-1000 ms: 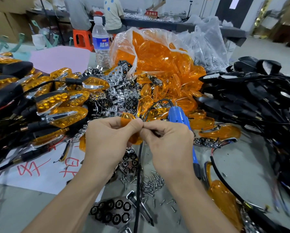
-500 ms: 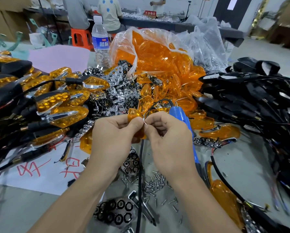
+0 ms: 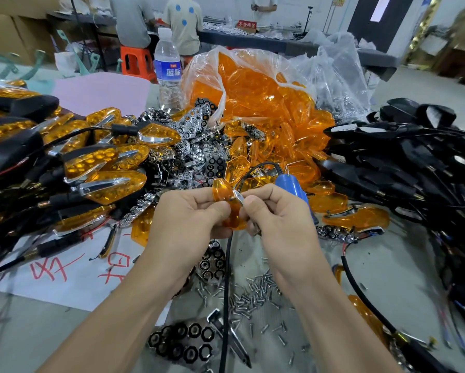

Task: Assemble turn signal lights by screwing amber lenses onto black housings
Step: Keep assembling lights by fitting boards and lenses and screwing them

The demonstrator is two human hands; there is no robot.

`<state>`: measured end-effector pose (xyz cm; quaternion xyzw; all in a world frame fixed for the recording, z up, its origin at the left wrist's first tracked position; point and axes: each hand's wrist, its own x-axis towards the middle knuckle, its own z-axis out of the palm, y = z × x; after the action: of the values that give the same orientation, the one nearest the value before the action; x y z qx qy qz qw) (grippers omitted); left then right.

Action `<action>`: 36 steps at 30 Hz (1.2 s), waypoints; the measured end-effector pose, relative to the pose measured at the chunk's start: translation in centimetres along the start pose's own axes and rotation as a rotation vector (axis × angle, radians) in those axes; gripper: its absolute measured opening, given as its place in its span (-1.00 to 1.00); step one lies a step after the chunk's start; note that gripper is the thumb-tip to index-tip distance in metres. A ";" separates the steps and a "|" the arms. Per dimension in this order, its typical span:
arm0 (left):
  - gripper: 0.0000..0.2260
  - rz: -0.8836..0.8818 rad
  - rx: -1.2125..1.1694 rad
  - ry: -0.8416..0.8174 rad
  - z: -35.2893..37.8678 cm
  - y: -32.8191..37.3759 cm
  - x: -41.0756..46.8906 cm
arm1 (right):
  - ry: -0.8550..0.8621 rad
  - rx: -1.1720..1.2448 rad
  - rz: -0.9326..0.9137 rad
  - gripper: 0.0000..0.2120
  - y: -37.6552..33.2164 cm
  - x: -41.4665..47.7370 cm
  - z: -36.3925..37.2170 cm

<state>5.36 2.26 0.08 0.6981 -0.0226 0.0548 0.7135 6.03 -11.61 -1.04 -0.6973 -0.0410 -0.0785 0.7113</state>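
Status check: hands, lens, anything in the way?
Left hand grips amber lens. Right hand pinches chrome trim piece against it. Black cable runs between wrists, not blocking.

a chrome trim tip [image 3: 238, 196] now shows against the amber lens [image 3: 221, 190].

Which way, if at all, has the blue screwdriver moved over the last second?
No. The blue screwdriver stays where it was, lying just below the bag of amber lenses.

Red sign [image 3: 247, 24] at back: 不合格区. Bottle label [image 3: 167, 72], red paper scrawl [image 3: 51, 270] illegible.
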 end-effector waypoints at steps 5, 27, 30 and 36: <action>-0.66 0.014 0.044 -0.033 -0.3 0.0 0.1 | 0.027 -0.014 -0.015 -0.78 0.2 0.2 -0.1; -0.46 0.096 0.159 0.179 1.0 -0.2 -0.9 | 0.130 -0.134 -0.088 -0.76 1.3 -0.6 1.5; -0.49 0.147 0.269 0.182 0.9 -0.3 -1.0 | 0.133 0.004 -0.036 -0.70 1.5 -0.6 1.8; -0.60 0.041 0.233 0.105 -0.5 0.5 -0.3 | 0.027 -0.068 -0.050 -0.80 1.3 -0.5 1.4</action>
<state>5.02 2.77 0.53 0.7719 0.0067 0.1081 0.6265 5.89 -10.14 -2.39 -0.7188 -0.0460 -0.1070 0.6854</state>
